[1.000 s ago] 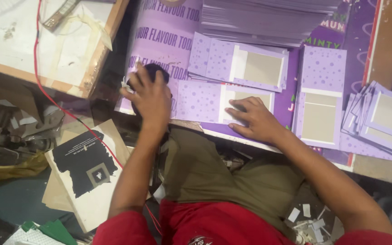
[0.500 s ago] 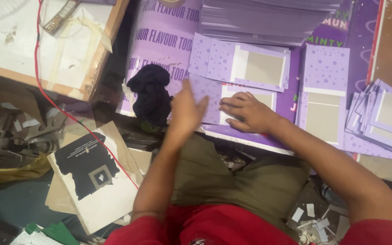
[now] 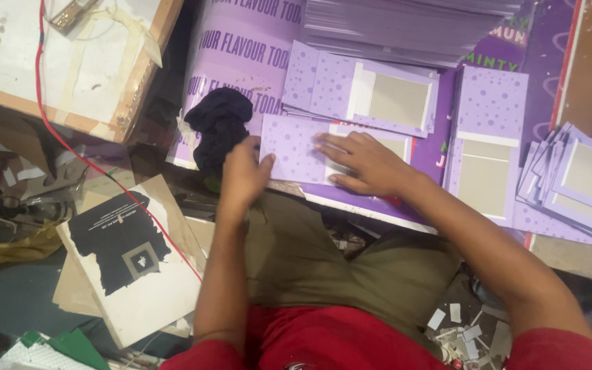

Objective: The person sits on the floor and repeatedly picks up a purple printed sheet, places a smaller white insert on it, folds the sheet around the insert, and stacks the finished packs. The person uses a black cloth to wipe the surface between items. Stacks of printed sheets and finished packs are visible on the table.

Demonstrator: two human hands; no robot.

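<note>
A flat purple dotted carton blank [image 3: 296, 154] lies on the purple printed work surface [image 3: 241, 62] in front of me. My right hand [image 3: 364, 161] presses flat on its middle, fingers spread. My left hand [image 3: 244, 175] rests at the blank's left edge, fingers together against it. A dark bundled cloth [image 3: 220, 123] sits just left of my left hand. More purple blanks with grey windows lie behind [image 3: 364, 92] and to the right [image 3: 488, 144].
A tall stack of flat purple sheets [image 3: 412, 27] sits at the back. A fanned pile of blanks [image 3: 577, 185] lies far right. A white board with a red wire [image 3: 70, 62] is at left. Cardboard pieces [image 3: 131, 260] and scraps litter the floor.
My left hand left the dark cloth and moved right to the blank's left edge. My right hand stayed pressed on the blank.
</note>
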